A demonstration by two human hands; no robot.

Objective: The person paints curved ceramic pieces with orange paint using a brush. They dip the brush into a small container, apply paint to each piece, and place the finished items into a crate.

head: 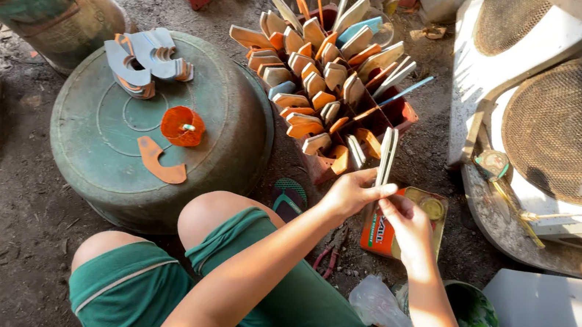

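Here, flat pieces [386,157] pinched between both hands.

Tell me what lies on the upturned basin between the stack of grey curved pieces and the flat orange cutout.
In the head view, an orange round piece sits on the basin, between the grey stack and the flat orange cutout.

Both hands pinched a thin pale strip upright: left hand [348,193], right hand [403,216], strip [386,157] | crate of orange and pale cut pieces [331,80] just beyond the grip | overturned green basin [231,112] left of it
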